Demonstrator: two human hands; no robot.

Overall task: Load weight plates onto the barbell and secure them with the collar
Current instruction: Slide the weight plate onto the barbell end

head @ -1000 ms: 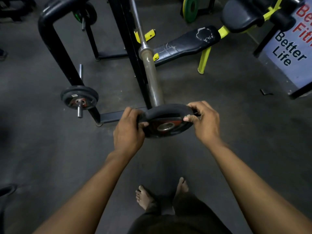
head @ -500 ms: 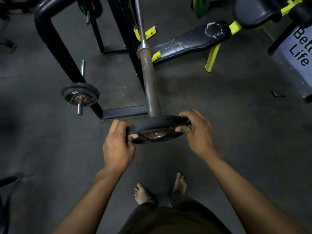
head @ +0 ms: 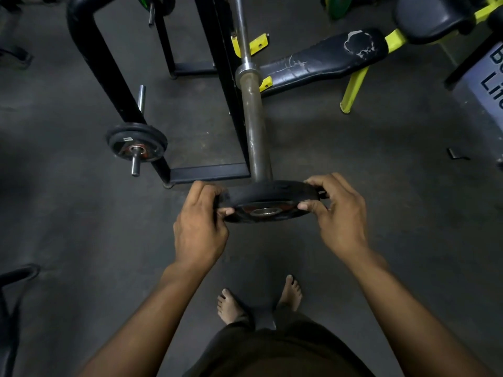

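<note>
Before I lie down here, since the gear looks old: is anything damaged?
Yes. The black bench pad has worn, cracked upholstery: a pale peeling patch near its far end and scratches lower down.

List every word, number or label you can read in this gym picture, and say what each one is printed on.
"B" above "Li": dark letters on the pale sign board at the right edge; both words are cut off by the frame, so the rest cannot be read.
Small white label on the black plate stored on the rack peg: too small to read.
The plate held by the left hand and right hand: no readable marking shows.
</note>
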